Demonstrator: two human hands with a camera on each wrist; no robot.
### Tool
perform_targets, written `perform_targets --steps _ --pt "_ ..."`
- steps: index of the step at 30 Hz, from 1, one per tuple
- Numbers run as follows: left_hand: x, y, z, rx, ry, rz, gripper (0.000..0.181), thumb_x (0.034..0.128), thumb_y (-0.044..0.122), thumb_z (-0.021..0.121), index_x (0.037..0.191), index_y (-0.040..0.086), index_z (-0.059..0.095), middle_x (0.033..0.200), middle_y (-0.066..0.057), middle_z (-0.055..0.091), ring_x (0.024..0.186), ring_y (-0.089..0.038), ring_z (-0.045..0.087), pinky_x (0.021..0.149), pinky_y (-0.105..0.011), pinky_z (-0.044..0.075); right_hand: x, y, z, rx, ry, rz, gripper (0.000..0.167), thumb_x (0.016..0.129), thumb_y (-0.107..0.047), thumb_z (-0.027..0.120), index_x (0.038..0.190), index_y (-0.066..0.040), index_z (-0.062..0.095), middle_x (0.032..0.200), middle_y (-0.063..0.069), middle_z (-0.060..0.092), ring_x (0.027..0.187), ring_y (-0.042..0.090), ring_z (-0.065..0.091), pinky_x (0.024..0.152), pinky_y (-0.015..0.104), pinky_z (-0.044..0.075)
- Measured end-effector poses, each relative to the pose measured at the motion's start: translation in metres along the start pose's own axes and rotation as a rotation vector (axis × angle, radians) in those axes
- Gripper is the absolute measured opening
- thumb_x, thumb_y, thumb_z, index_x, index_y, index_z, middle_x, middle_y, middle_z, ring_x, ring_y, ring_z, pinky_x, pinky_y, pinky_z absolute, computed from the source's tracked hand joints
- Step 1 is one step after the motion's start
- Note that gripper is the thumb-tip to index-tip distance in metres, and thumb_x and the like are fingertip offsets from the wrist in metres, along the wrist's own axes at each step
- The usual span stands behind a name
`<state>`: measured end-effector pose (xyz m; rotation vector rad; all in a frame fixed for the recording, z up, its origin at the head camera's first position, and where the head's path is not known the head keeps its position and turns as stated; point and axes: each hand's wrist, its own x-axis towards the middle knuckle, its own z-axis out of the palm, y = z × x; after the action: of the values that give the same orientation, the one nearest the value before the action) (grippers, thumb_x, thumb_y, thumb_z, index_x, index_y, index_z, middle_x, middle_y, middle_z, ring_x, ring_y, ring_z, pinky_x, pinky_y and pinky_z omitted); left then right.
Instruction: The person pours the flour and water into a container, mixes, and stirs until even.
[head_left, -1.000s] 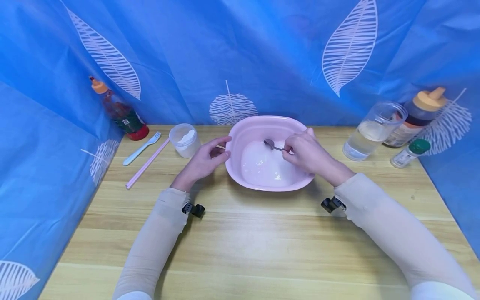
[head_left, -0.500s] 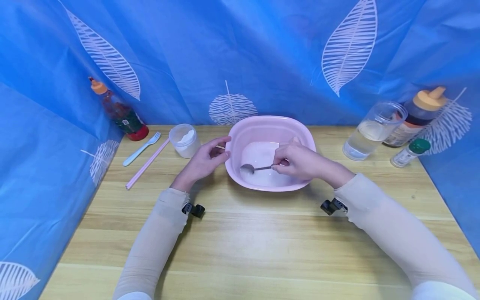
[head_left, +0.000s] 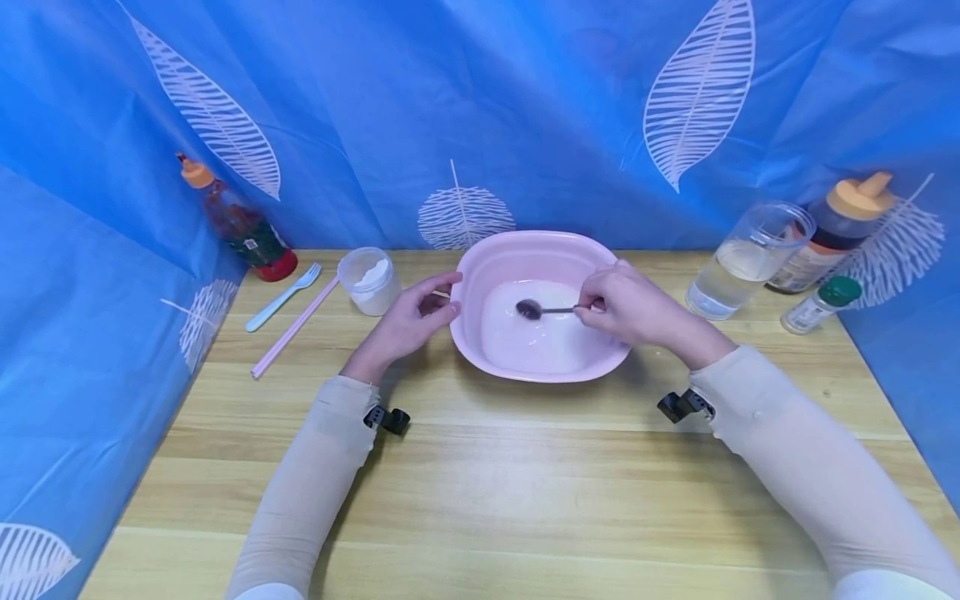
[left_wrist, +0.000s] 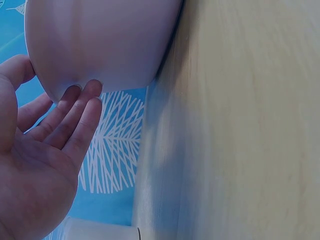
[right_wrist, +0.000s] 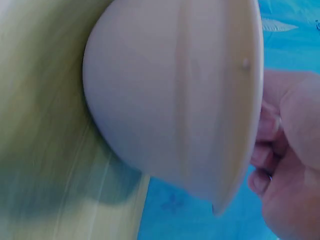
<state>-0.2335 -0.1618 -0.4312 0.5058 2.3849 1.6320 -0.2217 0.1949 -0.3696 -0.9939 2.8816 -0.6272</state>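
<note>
A pink basin (head_left: 540, 375) holds whitish liquid. My left hand (head_left: 411, 321) grips the basin's left rim, thumb at the edge and fingers beneath, as the left wrist view shows with the hand (left_wrist: 50, 135) against the basin wall (left_wrist: 105, 45). Over the basin's right side my right hand (head_left: 633, 308) pinches the handle of a dark metal spoon (head_left: 528, 309), whose bowl lies in the liquid near the middle. In the right wrist view the hand's curled fingers (right_wrist: 265, 155) are behind the basin's rim (right_wrist: 255, 100); the spoon is hidden there.
Left of the basin stand a jar of white powder (head_left: 370, 287), a pink stick (head_left: 292, 333), a light blue fork (head_left: 285, 297) and a red sauce bottle (head_left: 251, 233). At right are a cup of clear liquid (head_left: 738, 267), a yellow-capped bottle (head_left: 825, 237) and a green-capped shaker (head_left: 821, 306).
The spoon swept to the basin's front left, then moved back and right to the middle. My right hand has shifted right with it; the left hand and basin stayed put.
</note>
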Motion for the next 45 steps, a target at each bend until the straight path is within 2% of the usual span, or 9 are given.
perform_targets --steps 4,9,15,21,24,27,33,39,45 --pt "0.000 -0.001 0.000 0.005 -0.001 0.001 0.056 0.1063 0.019 0.066 0.159 0.008 0.052 0.143 -0.021 0.062 0.126 -0.037 0.067 0.112 -0.050 0.054 -0.002 0.009 -0.005 -0.136 0.067 0.048 0.010 0.092 -0.006 0.077 0.082 -0.005 0.076 0.077 0.006 0.072 0.079 0.027 0.058 0.081 0.041 0.036" --pt "0.000 0.000 0.000 0.001 0.002 -0.002 0.055 0.1061 0.019 0.067 0.159 0.009 0.053 0.143 -0.021 0.062 0.127 -0.037 0.067 0.113 -0.051 0.053 -0.008 0.011 -0.011 -0.208 0.068 0.037 0.009 0.089 -0.005 0.079 0.080 -0.006 0.076 0.076 0.006 0.072 0.080 0.026 0.058 0.079 0.041 0.035" --pt "0.000 0.000 0.000 -0.004 0.004 -0.002 0.055 0.1059 0.019 0.067 0.158 0.009 0.054 0.143 -0.021 0.062 0.126 -0.037 0.067 0.114 -0.052 0.053 -0.017 0.002 -0.015 -0.128 -0.024 -0.073 0.012 0.090 -0.005 0.081 0.081 -0.011 0.077 0.076 -0.001 0.067 0.080 0.018 0.055 0.081 0.039 0.032" --pt "0.000 0.000 0.000 -0.003 0.008 -0.001 0.055 0.1059 0.017 0.067 0.159 0.008 0.053 0.144 -0.021 0.061 0.127 -0.038 0.067 0.113 -0.051 0.053 -0.026 -0.010 -0.017 -0.001 -0.125 -0.186 0.023 0.094 -0.010 0.079 0.077 -0.022 0.069 0.072 -0.012 0.051 0.079 0.008 0.046 0.086 0.036 0.032" --pt "0.000 0.000 0.000 -0.002 0.006 0.001 0.055 0.1060 0.018 0.067 0.159 0.008 0.053 0.144 -0.021 0.061 0.127 -0.038 0.068 0.112 -0.051 0.054 -0.030 -0.012 -0.020 0.029 -0.160 -0.161 0.026 0.094 -0.010 0.079 0.076 -0.025 0.067 0.073 -0.013 0.048 0.079 0.007 0.045 0.087 0.034 0.034" --pt "0.000 -0.001 0.001 -0.001 0.004 0.008 0.055 0.1062 0.018 0.066 0.159 0.008 0.053 0.143 -0.022 0.061 0.127 -0.038 0.068 0.112 -0.050 0.054 -0.033 -0.010 -0.022 0.032 -0.162 -0.097 0.021 0.095 -0.009 0.078 0.080 -0.022 0.071 0.076 -0.010 0.053 0.079 0.009 0.049 0.082 0.032 0.040" --pt "0.000 -0.003 0.001 0.003 0.005 0.015 0.056 0.1065 0.017 0.065 0.160 0.007 0.051 0.143 -0.023 0.061 0.127 -0.038 0.068 0.112 -0.048 0.054 -0.030 -0.002 -0.023 -0.028 -0.064 0.064 0.003 0.098 -0.012 0.078 0.096 -0.010 0.080 0.082 -0.001 0.066 0.078 0.017 0.056 0.072 0.034 0.046" --pt "0.000 -0.001 0.001 0.001 0.001 0.011 0.056 0.1064 0.018 0.066 0.160 0.007 0.052 0.143 -0.023 0.061 0.127 -0.038 0.067 0.112 -0.048 0.054 -0.023 0.009 -0.015 -0.033 0.094 0.180 0.016 0.100 -0.015 0.074 0.109 -0.003 0.081 0.085 0.007 0.066 0.080 0.025 0.057 0.071 0.037 0.044" --pt "0.000 0.000 0.000 0.004 0.001 0.000 0.056 0.1063 0.020 0.066 0.159 0.009 0.052 0.144 -0.022 0.061 0.128 -0.038 0.067 0.113 -0.051 0.053 -0.016 0.018 -0.006 -0.012 0.275 0.237 0.019 0.101 -0.012 0.072 0.111 0.001 0.081 0.095 0.015 0.071 0.087 0.031 0.061 0.074 0.042 0.045"
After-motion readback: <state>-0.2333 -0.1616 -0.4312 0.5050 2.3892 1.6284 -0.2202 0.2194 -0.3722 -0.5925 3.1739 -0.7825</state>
